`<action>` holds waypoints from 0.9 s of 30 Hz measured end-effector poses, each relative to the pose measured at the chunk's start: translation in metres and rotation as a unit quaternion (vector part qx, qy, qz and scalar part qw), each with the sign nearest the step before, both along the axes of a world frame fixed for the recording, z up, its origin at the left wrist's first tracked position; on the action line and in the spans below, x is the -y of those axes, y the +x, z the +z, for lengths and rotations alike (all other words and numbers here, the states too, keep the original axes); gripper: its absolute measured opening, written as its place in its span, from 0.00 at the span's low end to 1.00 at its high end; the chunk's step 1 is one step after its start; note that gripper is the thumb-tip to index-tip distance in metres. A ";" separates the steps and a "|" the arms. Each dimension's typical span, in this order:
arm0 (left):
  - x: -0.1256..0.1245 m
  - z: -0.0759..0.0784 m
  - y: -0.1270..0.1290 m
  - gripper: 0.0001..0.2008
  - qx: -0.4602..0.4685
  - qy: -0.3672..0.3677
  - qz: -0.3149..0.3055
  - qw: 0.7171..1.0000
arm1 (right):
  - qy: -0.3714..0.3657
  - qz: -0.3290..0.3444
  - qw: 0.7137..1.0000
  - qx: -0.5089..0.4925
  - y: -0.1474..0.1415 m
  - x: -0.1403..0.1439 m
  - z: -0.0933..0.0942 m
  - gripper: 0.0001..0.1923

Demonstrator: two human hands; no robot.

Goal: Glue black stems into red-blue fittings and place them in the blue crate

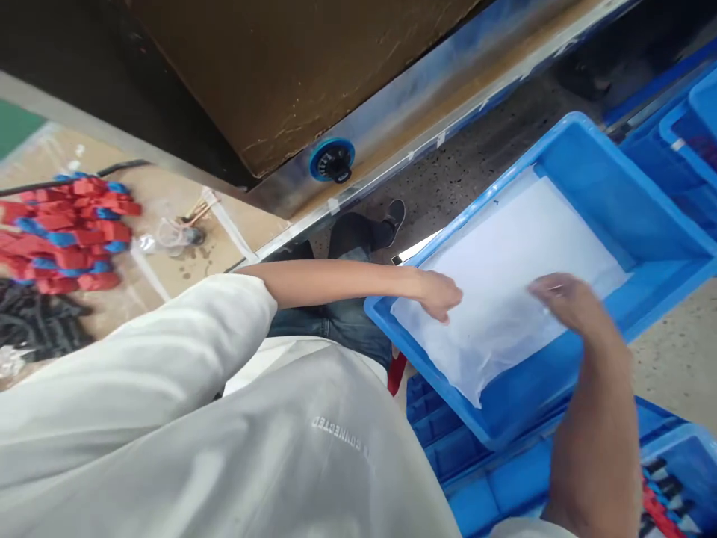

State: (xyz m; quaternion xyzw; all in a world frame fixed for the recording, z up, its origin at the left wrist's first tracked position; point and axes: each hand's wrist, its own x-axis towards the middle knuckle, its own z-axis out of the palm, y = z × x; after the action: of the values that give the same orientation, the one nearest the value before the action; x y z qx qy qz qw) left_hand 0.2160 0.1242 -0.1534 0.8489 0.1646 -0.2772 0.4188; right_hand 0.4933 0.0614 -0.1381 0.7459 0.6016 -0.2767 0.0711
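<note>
Blue crate (610, 194) sits under both hands, stacked on more blue crates (464, 463) below the right forearm. White sheet (504, 276) lies flat inside it, covering most of the floor of the crate, near corner hanging toward the person. Looks like thin paper or foam liner: light, floppy, probably creases easily, best taken at an edge or corner rather than mid-sheet. Left hand (440, 293) rests fingers-down on the sheet's near-left edge, loosely curled, not clearly gripping. Right hand (565, 299) is on the sheet's middle-right, fingers bent; can't tell if it pinches or just presses, it's blurred. Far to the left of the left arm, a brown surface (168, 224) carries red-and-blue straps (67, 232) and black parts (33, 321). Speckled concrete floor (448, 164) beyond the hands.
</note>
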 end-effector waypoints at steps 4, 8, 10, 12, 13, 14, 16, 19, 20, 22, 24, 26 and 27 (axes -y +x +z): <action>0.028 -0.010 -0.020 0.13 -0.071 -0.027 -0.006 0.997 | -0.236 0.120 0.949 -0.173 -0.108 0.062 -0.002 0.04; 0.043 -0.019 -0.006 0.09 -0.081 0.003 0.003 0.997 | -0.263 0.117 0.948 -0.139 -0.160 0.101 -0.017 0.08; 0.047 -0.016 -0.002 0.08 -0.078 0.021 0.009 0.997 | -0.250 0.099 0.957 -0.108 -0.160 0.109 -0.016 0.11; 0.048 -0.011 -0.004 0.10 -0.063 0.046 0.024 0.997 | -0.239 0.072 0.966 -0.065 -0.152 0.115 -0.010 0.13; 0.048 -0.008 -0.006 0.11 -0.052 0.060 0.036 0.996 | -0.235 0.056 0.970 -0.039 -0.148 0.119 -0.008 0.15; 0.048 -0.006 -0.008 0.13 -0.039 0.076 0.050 0.995 | -0.232 0.040 0.972 -0.014 -0.145 0.122 -0.005 0.16; 0.046 -0.003 -0.014 0.18 -0.019 0.116 0.088 0.989 | -0.231 0.017 0.972 0.024 -0.143 0.129 -0.004 0.18; 0.042 -0.007 -0.020 0.24 -0.004 0.181 0.152 0.972 | -0.241 0.008 0.969 0.049 -0.150 0.134 -0.007 0.15; 0.042 -0.010 -0.021 0.26 0.000 0.196 0.169 0.966 | -0.245 0.009 0.968 0.053 -0.152 0.135 -0.009 0.14; 0.041 -0.017 -0.023 0.28 0.011 0.211 0.190 0.959 | -0.251 0.010 0.966 0.059 -0.154 0.136 -0.009 0.15; 0.042 -0.024 -0.025 0.30 0.022 0.219 0.202 0.954 | -0.259 0.005 0.964 0.067 -0.151 0.137 -0.006 0.17; 0.044 -0.031 -0.026 0.36 0.033 0.227 0.206 0.951 | -0.268 -0.010 0.960 0.087 -0.146 0.137 -0.002 0.20; 0.045 -0.035 -0.027 0.40 0.039 0.229 0.199 0.952 | -0.269 -0.019 0.958 0.099 -0.143 0.136 -0.001 0.22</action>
State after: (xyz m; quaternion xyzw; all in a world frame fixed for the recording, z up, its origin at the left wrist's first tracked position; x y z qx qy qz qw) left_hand 0.1886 0.0792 -0.1882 0.8821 0.3732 -0.1097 0.2657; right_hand 0.3502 -0.0751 -0.1391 0.7346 0.4805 -0.3539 0.3228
